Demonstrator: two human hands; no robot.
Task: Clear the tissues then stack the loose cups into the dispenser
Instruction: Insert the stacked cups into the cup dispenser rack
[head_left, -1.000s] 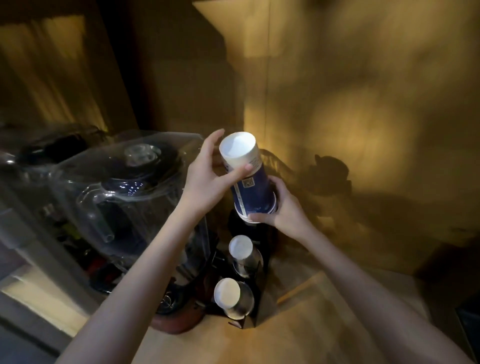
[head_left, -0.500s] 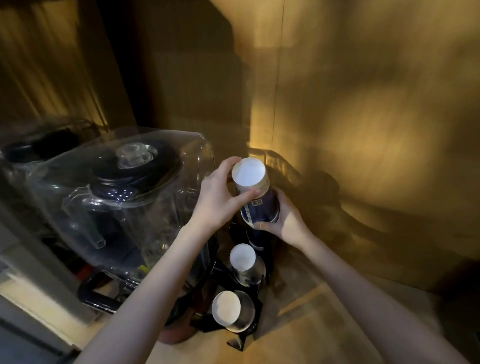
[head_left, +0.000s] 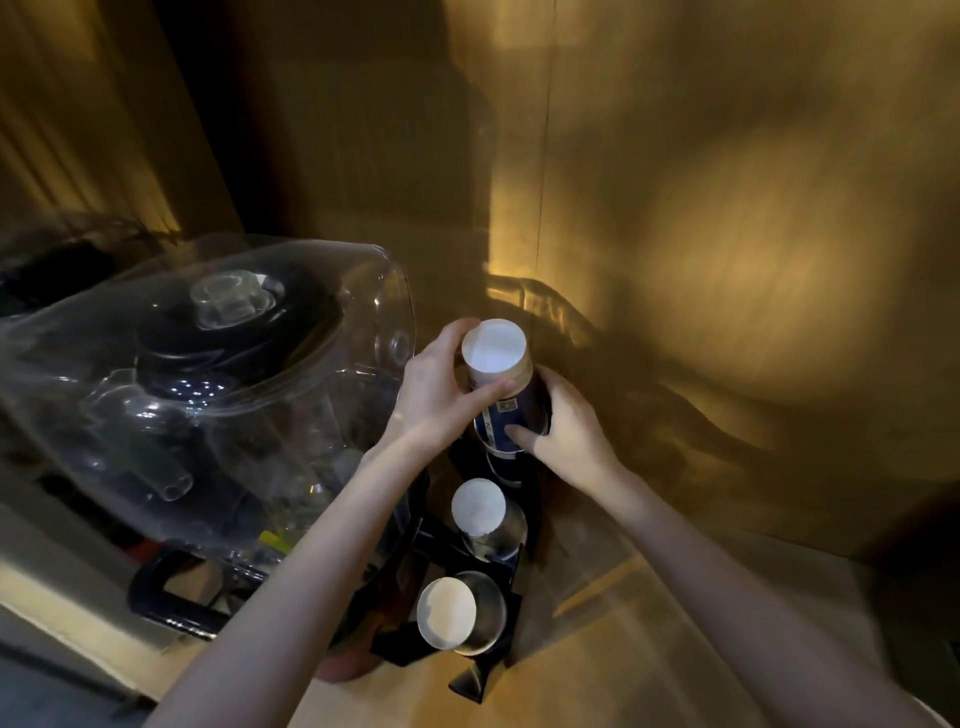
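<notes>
An upside-down stack of blue paper cups (head_left: 500, 387) with a white bottom stands in the rear slot of the black cup dispenser (head_left: 485, 670). My left hand (head_left: 436, 395) grips the top of the stack from the left. My right hand (head_left: 566, 431) holds its lower part from the right. Two more inverted cup stacks sit in the dispenser's clear tubes, one in the middle (head_left: 480, 512) and one at the front (head_left: 448, 613). No tissues are in sight.
A large blender with a clear sound cover (head_left: 208, 395) and a black handle (head_left: 171, 597) stands just left of the dispenser, close to my left arm. A wooden wall (head_left: 727, 208) rises right behind. The wooden counter (head_left: 649, 649) extends to the right.
Both hands have lowered the blue cup stack down into the dispenser's rear slot. The view has shifted slightly downward with it.
</notes>
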